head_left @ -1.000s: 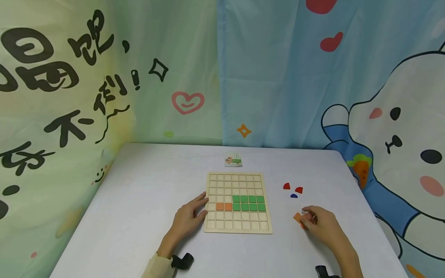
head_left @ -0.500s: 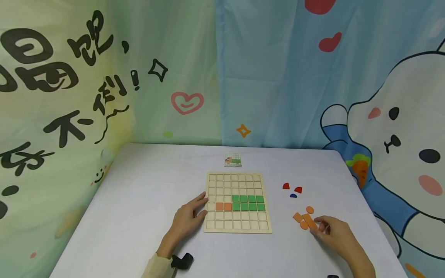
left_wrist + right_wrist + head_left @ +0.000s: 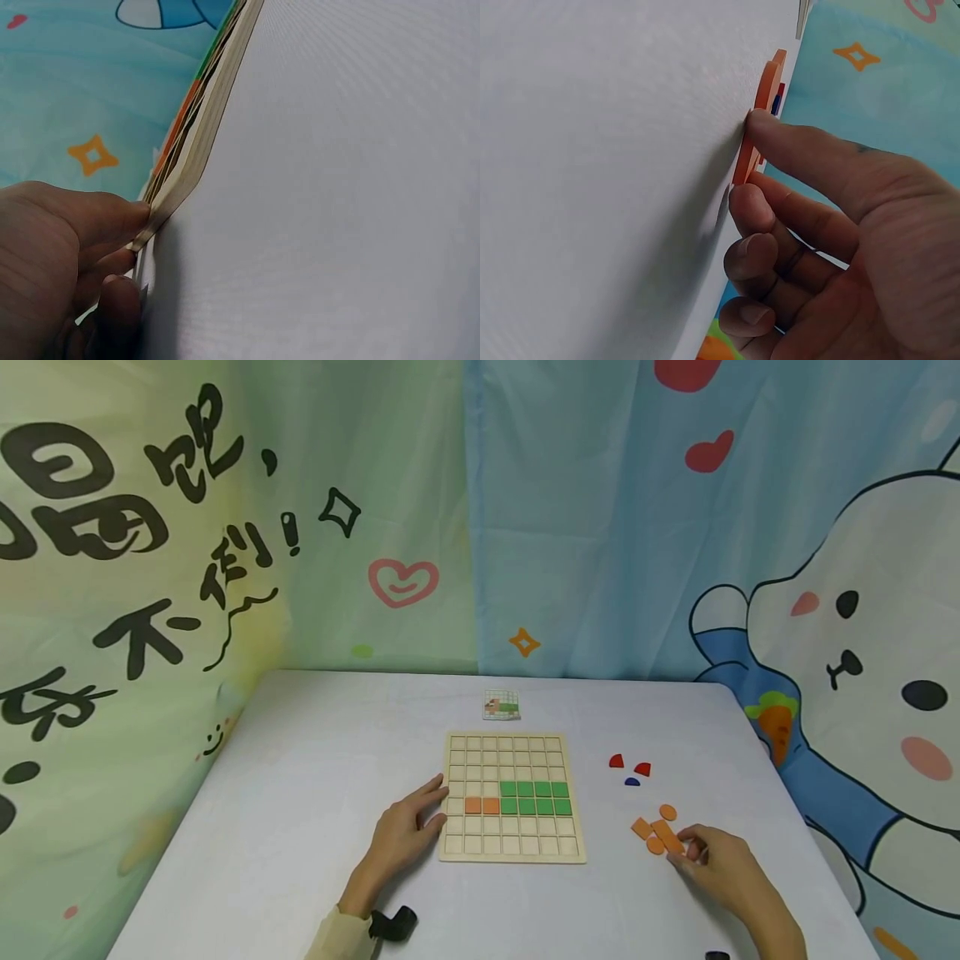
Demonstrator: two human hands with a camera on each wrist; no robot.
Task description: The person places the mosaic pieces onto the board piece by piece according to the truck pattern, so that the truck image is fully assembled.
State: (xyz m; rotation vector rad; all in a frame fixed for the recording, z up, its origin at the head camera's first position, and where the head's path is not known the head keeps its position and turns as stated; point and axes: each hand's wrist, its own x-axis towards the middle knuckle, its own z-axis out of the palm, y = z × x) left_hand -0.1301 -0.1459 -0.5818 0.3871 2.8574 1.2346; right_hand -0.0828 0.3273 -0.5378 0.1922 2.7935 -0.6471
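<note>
Wooden grid board (image 3: pixel 512 827) on the tabletop (image 3: pixel 315 760), green square tiles (image 3: pixel 527 807) and orange square tiles (image 3: pixel 472 805) inset. Right of board: flat orange rectangular tile (image 3: pixel 663 833), one end pinched by right hand (image 3: pixel 718 864), other fingers curled. Left hand (image 3: pixel 405 831): thumb, fingers apart, touching board's left edge.

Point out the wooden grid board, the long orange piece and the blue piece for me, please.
Wooden grid board (image 3: pixel 509 827), head view: a bare cell in its nearer half.
Long orange piece (image 3: pixel 664 834), head view: the middle of its visible face.
Blue piece (image 3: pixel 632 782), head view: its visible middle.
</note>
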